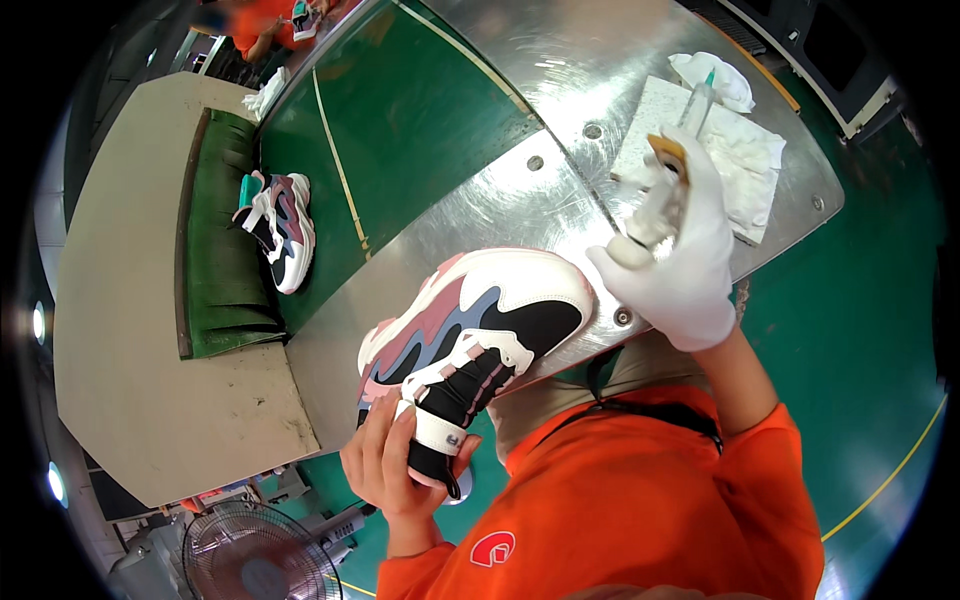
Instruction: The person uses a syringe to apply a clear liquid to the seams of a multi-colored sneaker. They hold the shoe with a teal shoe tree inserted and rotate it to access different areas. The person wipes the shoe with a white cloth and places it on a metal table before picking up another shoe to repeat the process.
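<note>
A sneaker (480, 330) in white, black, pink and blue is tilted on its side over the near edge of the metal table, its toe to the right. My bare left hand (395, 460) is closed round its collar and heel end. Right of the toe, my right hand (685, 255) in a white glove is raised with fingers curled round a whitish object. A yellow-brown piece (668, 152) shows at its fingers; blur and glare hide the exact kind. Just beyond the fingers is a clear tube-shaped applicator (697, 105) with a teal tip, by white cloths (748, 165).
A matching sneaker (283, 230) rests on the green conveyor belt beside a green flap (215, 235). A beige panel (120, 300) flanks the belt. A fan (260, 560) stands lower left. Another person in orange (265, 25) is at the far upper left. White gloves (265, 95) lie beside the belt.
</note>
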`<state>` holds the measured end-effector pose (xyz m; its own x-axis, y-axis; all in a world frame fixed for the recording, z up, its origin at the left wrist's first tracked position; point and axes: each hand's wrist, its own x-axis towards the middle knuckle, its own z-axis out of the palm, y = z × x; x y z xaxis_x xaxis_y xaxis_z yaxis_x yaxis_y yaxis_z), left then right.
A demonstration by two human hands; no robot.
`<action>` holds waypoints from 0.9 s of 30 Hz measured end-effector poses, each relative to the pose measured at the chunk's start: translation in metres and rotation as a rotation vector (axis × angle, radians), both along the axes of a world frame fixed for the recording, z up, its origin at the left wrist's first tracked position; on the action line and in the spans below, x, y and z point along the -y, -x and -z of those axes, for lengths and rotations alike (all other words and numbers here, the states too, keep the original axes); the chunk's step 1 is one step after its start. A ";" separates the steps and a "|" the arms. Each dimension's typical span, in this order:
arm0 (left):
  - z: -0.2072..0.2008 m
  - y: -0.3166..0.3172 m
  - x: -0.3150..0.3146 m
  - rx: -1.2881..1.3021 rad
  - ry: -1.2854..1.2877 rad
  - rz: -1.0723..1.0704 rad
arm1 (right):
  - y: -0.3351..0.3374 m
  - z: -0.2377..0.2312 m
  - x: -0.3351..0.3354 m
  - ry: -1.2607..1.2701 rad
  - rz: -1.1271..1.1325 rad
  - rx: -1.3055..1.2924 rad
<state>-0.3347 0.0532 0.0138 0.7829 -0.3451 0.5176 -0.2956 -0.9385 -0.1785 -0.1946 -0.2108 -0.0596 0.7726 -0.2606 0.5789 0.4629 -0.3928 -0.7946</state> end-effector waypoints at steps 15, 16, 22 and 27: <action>-0.011 -0.015 0.003 -0.043 -0.001 -0.005 | 0.007 0.003 0.003 0.075 0.137 -0.086; -0.011 -0.018 0.003 -0.043 0.007 -0.002 | 0.009 0.009 0.005 0.047 0.146 -0.079; -0.008 -0.029 -0.004 -0.054 0.100 0.024 | 0.010 0.023 0.018 -0.081 0.040 -0.104; -0.002 -0.037 -0.001 0.004 0.168 0.028 | 0.022 0.023 0.031 -0.318 -0.206 -0.288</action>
<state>-0.2981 0.0546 0.0161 0.7722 -0.2751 0.5727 -0.3221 -0.9465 -0.0204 -0.2162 -0.2420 -0.0829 0.9443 -0.2144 0.2496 0.2486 -0.0323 -0.9681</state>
